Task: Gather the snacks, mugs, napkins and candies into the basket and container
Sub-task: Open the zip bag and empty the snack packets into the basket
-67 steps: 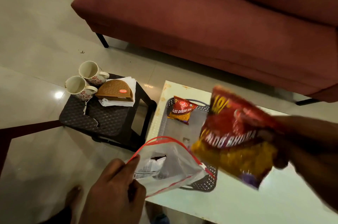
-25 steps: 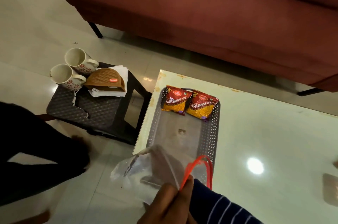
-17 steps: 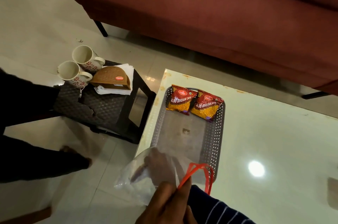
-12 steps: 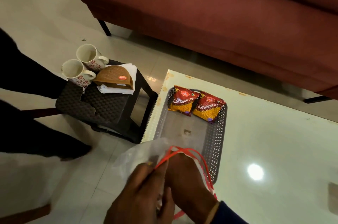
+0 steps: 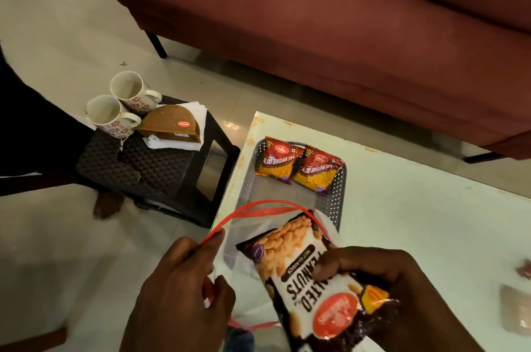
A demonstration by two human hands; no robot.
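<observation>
My right hand grips a salted peanuts packet, its far end still inside the clear bag with a red rim. My left hand pinches the bag's red rim and holds it wide. Behind them a grey perforated basket sits on the white table with two red and yellow Aloo Bhujia packets at its far end. Two white mugs stand on a black stool, beside a brown napkin holder with white napkins.
A maroon sofa runs along the far side. A dark-clothed person's leg and foot are at the left by the stool. A small wrapped candy and a flat brownish thing lie at the table's right edge.
The second Aloo Bhujia packet went from my right hand into the basket. Both hands then came to the bag, and my right hand now holds the peanuts packet partly out of it.
</observation>
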